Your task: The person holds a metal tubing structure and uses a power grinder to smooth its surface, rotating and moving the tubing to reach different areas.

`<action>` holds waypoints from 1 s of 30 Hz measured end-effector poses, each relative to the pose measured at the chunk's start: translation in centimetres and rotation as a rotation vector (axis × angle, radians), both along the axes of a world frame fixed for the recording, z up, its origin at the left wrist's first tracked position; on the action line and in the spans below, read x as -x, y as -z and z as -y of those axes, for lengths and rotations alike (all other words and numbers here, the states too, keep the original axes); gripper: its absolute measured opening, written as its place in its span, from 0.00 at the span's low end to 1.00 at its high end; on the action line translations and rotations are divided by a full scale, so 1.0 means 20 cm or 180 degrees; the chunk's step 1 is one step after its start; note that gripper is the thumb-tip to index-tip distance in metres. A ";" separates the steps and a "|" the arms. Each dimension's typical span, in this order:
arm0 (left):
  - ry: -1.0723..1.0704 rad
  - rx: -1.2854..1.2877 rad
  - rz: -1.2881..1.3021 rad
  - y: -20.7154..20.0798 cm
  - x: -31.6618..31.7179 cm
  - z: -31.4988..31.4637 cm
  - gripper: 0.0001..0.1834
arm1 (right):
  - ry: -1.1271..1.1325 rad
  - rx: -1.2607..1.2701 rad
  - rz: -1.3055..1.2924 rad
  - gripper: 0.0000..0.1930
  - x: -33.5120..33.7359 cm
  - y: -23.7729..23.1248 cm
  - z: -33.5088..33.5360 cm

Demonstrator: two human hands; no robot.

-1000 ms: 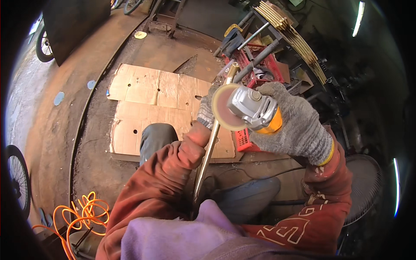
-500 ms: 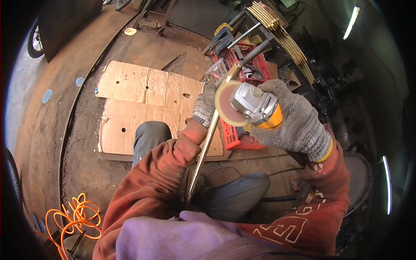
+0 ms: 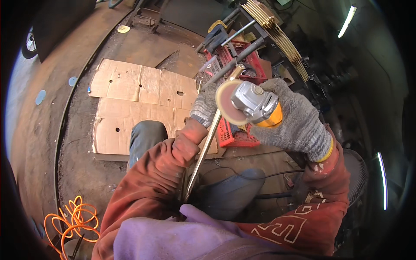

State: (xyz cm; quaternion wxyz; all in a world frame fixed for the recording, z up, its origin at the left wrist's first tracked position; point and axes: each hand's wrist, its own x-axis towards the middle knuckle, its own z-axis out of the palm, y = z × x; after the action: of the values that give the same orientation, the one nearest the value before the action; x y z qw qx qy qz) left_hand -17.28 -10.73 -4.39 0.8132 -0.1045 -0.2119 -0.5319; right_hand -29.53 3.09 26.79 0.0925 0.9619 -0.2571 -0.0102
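Note:
My right hand (image 3: 290, 115), in a grey knitted glove, is wrapped round an angle grinder (image 3: 258, 104) with a silver head and yellow body. Its round, pinkish-tan disc (image 3: 228, 103) lies over a long, shiny brass-coloured metal tube (image 3: 203, 154); whether the two touch, I cannot tell. That tube slants from between my legs up to the far right. My left hand (image 3: 204, 105), gloved alike, is closed round the tube just left of the disc, with its fingertips partly hidden behind the disc.
Cardboard sheets (image 3: 130, 113) with holes lie on the floor ahead. Red plastic crates (image 3: 236, 139) stand beyond the grinder, below a metal rack bearing several brass-coloured tubes (image 3: 277, 37). A coiled orange hose (image 3: 76, 216) lies at lower left. A black cable (image 3: 273, 174) runs near my right knee.
The surroundings have shifted slightly left in view. Both hands keep their grip on the tube and grinder, and the disc stays over the tube's upper part.

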 end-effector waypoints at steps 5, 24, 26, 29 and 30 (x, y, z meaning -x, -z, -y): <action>-0.2896 -0.1011 0.2864 -0.05 0.14 -0.01 0.18 | 0.0285 0.0151 -0.0018 0.36 0.06 -0.02 0.01; -0.1829 -0.1268 0.1875 0.11 0.16 0.19 0.18 | 0.0347 -0.0044 0.0061 0.37 0.09 -0.02 -0.01; -0.2782 -0.0985 0.2684 -0.01 0.21 0.09 0.17 | 0.0493 0.0044 0.0070 0.37 0.12 -0.02 -0.01; -0.1631 -0.0596 0.2121 -0.15 0.20 -0.07 0.18 | 0.0543 -0.0044 -0.0072 0.37 0.12 -0.01 -0.01; -0.1143 -0.0446 0.1948 -0.18 0.19 -0.13 0.19 | 0.0506 -0.0029 -0.0001 0.37 0.13 -0.01 0.00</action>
State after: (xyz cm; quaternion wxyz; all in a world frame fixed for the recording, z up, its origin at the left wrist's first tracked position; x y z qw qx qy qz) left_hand -21.17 -8.16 -0.75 0.7978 0.1544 -0.4235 -0.4004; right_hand -32.04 3.18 26.92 0.0871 0.9389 -0.3325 -0.0189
